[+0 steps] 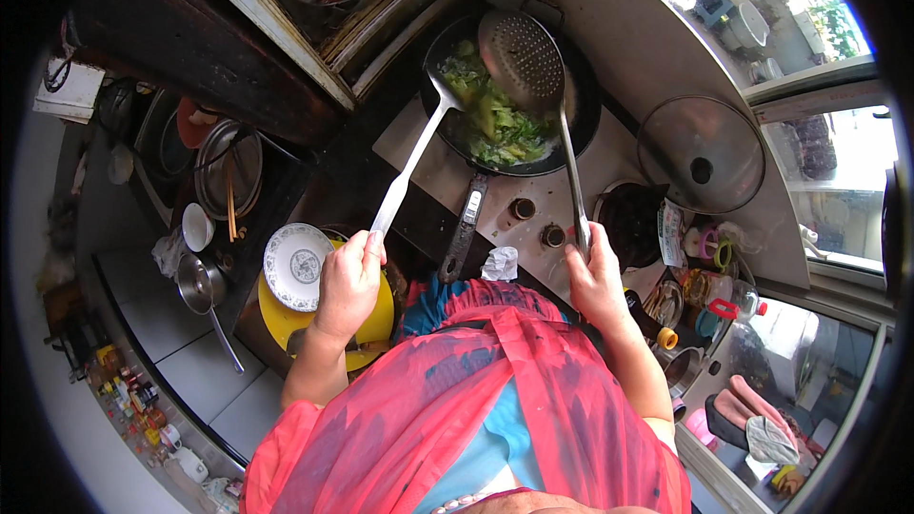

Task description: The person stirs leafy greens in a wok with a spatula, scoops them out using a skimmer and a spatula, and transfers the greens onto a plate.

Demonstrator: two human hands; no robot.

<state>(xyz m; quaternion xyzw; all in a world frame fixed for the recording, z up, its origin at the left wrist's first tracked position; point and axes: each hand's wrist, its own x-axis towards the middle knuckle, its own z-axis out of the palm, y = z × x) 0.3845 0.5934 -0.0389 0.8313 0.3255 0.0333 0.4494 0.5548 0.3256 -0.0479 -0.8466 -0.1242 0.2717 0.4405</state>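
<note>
My left hand (350,285) grips the handle of a metal wok spatula (410,164), whose blade reaches the left side of a black wok (587,114). My right hand (598,275) is closed around the long handle of a perforated metal skimmer (525,57). The skimmer's round bowl is over the back of the wok and hides part of what lies beneath it. Chopped leafy greens (507,130) lie in the wok, with some pale liquid at the edge. The wok stands on a gas stove (514,228), its handle (464,228) pointing toward my body.
A glass lid (700,153) leans against the right wall above a second burner (628,221). Bottles, including an oil bottle (721,296), crowd the right. On the left are a patterned plate (298,264), a yellow board (278,318), a metal ladle (203,285) and chopsticks (231,203).
</note>
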